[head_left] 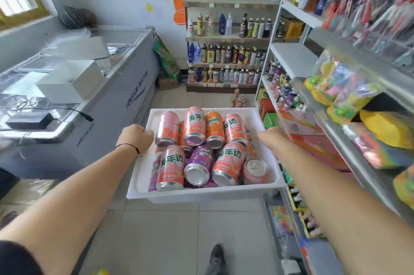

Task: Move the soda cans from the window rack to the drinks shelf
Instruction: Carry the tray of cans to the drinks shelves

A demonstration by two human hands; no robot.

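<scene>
I carry a white plastic tub (201,195) in front of me at waist height. Several soda cans (194,125) lie piled in it, pink, orange and purple, most on their sides. My left hand (136,137) grips the tub's left rim, fingers curled over the edge. My right hand (272,138) holds the right rim, its fingers hidden behind the edge. The drinks shelf (226,39) stands ahead against the far wall, its tiers lined with bottles and a few cans on the top tier.
A chest freezer (125,77) with white boxes and a black adapter on its lid runs along my left. A metal rack (336,100) of snacks and bottles lines my right. A pack of bottles (238,99) sits on the tiled floor ahead. My shoe (217,254) shows below.
</scene>
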